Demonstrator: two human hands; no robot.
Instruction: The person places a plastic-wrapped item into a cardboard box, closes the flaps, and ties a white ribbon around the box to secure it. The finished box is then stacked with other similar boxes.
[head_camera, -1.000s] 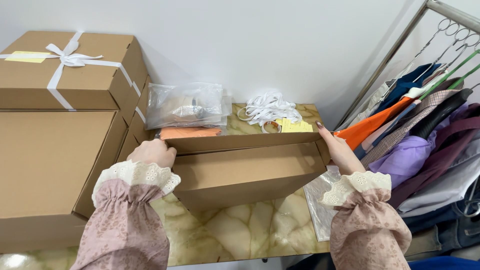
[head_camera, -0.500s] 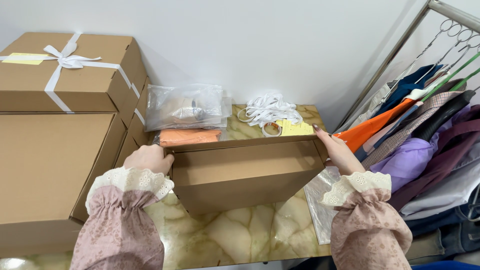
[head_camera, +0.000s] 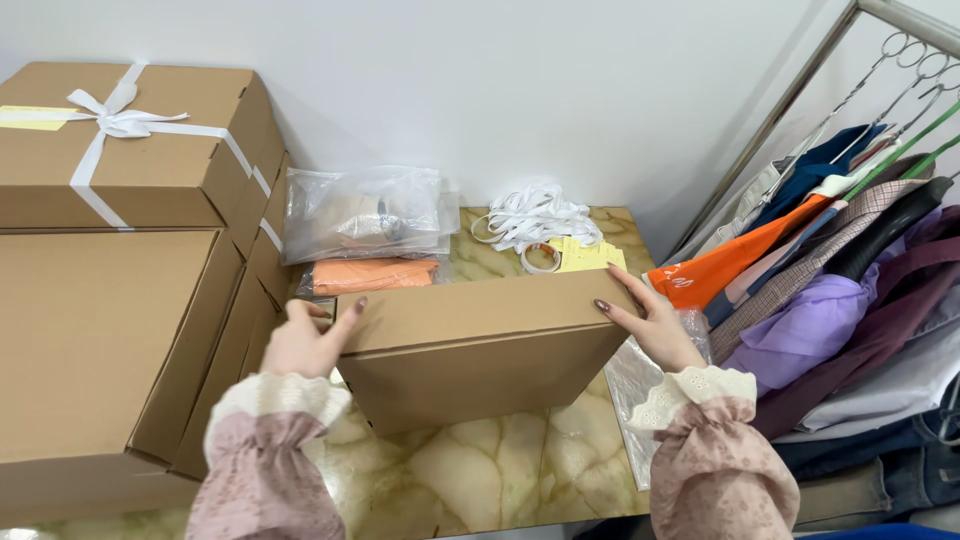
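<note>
Marble tabletop (head_camera: 480, 490), both hands gripping closed cardboard box (head_camera: 480, 345)

Left hand (head_camera: 305, 345) wedged between held box (head_camera: 470, 345) and stacked cartons (head_camera: 100, 340); gap narrow. Right hand (head_camera: 650, 325) hemmed by bubble wrap (head_camera: 640, 390) and hanging clothes (head_camera: 830, 300) close beside. Behind box: plastic bags (head_camera: 365, 215), orange packet (head_camera: 372, 274), white ribbon coil (head_camera: 535, 215), yellow cards (head_camera: 585, 257) crowd tabletop. Bare marble tabletop (head_camera: 480, 480) open in front of box.
</note>
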